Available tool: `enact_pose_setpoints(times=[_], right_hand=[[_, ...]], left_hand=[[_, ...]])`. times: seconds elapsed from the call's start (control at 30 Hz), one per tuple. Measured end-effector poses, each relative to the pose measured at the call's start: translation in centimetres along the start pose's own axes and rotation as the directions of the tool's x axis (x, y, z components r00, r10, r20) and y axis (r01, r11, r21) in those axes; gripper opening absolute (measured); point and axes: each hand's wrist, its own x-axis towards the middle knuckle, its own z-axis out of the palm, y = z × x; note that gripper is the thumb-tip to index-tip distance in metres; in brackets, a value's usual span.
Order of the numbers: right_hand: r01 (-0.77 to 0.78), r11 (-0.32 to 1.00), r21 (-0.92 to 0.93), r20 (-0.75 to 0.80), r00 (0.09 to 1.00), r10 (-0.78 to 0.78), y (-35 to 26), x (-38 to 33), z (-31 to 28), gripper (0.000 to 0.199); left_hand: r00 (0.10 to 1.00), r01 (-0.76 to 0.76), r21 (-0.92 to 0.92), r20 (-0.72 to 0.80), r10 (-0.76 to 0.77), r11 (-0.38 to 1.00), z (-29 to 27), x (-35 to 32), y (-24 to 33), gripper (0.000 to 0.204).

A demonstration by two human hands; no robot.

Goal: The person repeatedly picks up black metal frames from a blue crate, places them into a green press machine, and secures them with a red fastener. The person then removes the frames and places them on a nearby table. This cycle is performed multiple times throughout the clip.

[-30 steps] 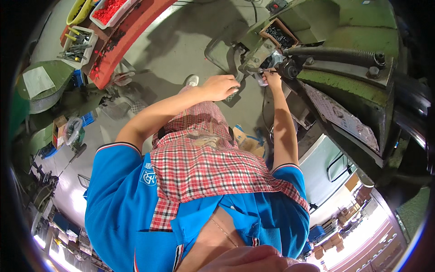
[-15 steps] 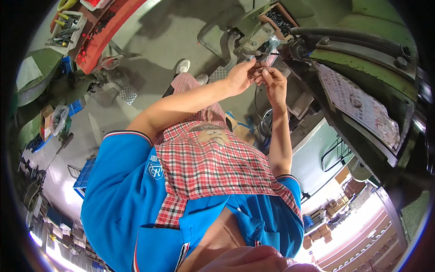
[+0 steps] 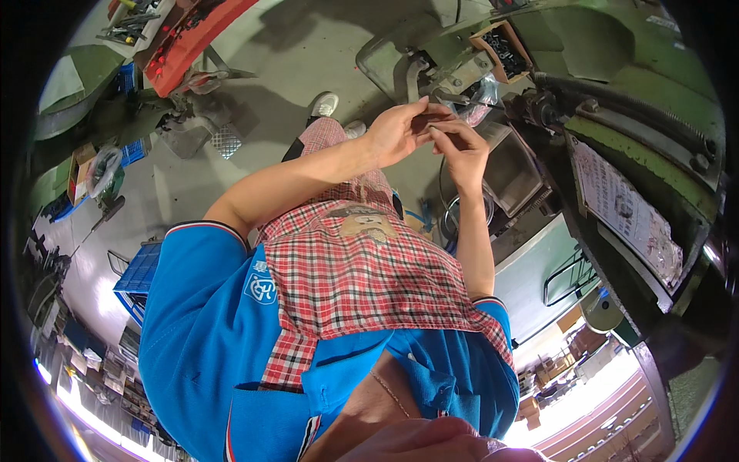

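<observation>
My left hand [image 3: 394, 135] and my right hand [image 3: 464, 151] meet in front of the machine, above my checked apron [image 3: 362, 285]. Their fingertips come together, curled and close to touching. If a small piece is between them, the fingers hide it and I cannot make it out. Just beyond the hands is the metal block [image 3: 464, 71] of a green machine [image 3: 616, 123]. Beside that block lies a clear plastic bag [image 3: 485, 98]. Behind the bag stands a cardboard box [image 3: 525, 69] holding several small dark parts.
A sign plate [image 3: 627, 204] hangs on the machine at right. At far left, a red-orange bench [image 3: 188, 58] carries a white tray [image 3: 158, 23] with tools. A blue crate [image 3: 141, 276] stands on the floor at left. A metal foot pedal [image 3: 226, 142] sits left of my legs.
The view has shifted, so the machine and bench appear moved. My hands have drawn slightly away from the metal block, and the right fingers now bend more over the left ones.
</observation>
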Motion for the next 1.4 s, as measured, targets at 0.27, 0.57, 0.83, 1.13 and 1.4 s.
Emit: enact_pose_setpoints(times=[0.27,0.57,0.83,1.13,1.4], right_hand=[[-0.171,0.898,-0.404,-0.153,0.981,0.118,9.6,3.1,-4.4,0.014],[-0.101,0.298,-0.949,-0.079,0.993,0.087,20.1,13.1,-7.5,0.04],[-0.097,0.299,-0.949,-0.062,0.99,0.124,19.7,13.3,-8.0,0.049],[-0.097,0.279,-0.955,-0.074,0.993,0.09,20.8,12.7,-8.4,0.038],[-0.191,0.376,-0.907,-0.152,0.98,0.13,20.8,12.6,-9.0,0.03]], left_hand=[[0.92,-0.092,0.131,-0.369,0.135,0.987,-6.8,-0.6,6.6,0.031],[0.838,-0.373,0.527,-0.162,0.522,0.763,-9.8,-4.4,24.6,0.036],[0.856,-0.49,0.223,-0.063,0.514,0.843,-6.0,-4.9,25.8,0.061],[0.726,-0.558,0.2,-0.352,0.59,0.805,-10.5,-2.6,30.2,0.063],[0.331,-0.645,0.445,-0.57,0.752,0.622,-22.9,-2.1,43.6,0.036]])
